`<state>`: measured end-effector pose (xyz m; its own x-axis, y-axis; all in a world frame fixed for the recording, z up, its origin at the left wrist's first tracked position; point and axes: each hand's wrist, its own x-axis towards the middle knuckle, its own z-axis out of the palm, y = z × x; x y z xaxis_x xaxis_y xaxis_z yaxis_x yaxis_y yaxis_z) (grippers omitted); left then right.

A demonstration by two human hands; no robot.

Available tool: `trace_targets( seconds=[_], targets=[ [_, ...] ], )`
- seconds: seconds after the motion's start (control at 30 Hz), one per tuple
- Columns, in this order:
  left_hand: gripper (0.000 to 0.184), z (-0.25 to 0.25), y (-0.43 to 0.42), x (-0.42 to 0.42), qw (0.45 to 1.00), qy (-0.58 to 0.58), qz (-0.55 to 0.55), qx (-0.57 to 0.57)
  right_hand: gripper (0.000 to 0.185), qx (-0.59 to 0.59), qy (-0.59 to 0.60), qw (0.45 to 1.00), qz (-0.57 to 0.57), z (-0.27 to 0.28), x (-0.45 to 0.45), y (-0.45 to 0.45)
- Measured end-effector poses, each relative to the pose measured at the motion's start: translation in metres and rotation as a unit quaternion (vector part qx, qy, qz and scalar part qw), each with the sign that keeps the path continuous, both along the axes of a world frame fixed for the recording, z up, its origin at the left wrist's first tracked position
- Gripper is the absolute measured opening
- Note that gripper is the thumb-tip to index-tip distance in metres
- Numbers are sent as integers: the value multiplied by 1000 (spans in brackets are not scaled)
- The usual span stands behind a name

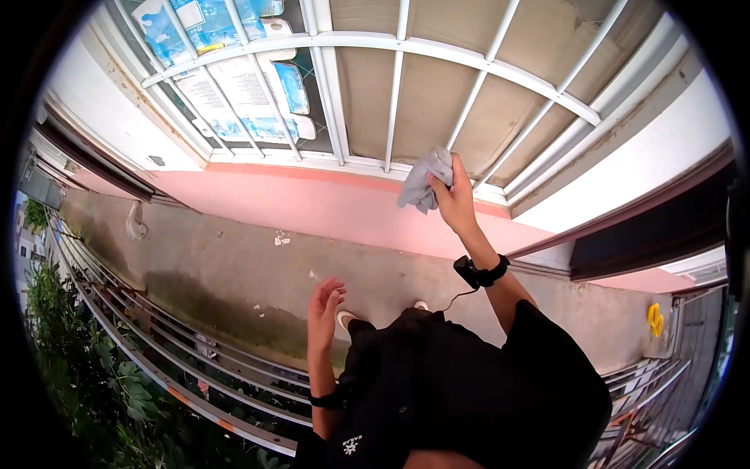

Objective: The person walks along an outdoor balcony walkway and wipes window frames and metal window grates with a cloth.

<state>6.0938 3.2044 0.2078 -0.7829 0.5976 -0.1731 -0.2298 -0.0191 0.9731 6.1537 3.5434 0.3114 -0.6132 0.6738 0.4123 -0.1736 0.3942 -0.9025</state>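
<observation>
In the head view, we see the right hand [455,199] closed on a crumpled grey cloth [424,183] partly hiding its grip, contact with the white window bars [367,41] unclear, and the left hand [321,305] half open, empty.

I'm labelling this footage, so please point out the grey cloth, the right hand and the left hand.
Grey cloth [424,184], head view: middle of its bunched fabric.
Right hand [456,202], head view: middle of the hand.
Left hand [320,308], head view: middle of the hand.
</observation>
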Motion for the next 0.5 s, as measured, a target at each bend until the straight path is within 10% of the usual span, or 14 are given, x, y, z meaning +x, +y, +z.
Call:
trace_targets(
  seconds=[0.2, 0.5],
  targets=[
    [25, -10, -63, -68, 1000, 13, -22, -4, 17, 265, 74, 883, -381, 125, -33, 75],
    [22, -1, -57, -109, 1000, 4, -21, 6, 32, 288, 117, 865, -394, 116, -159, 50]
  ],
)
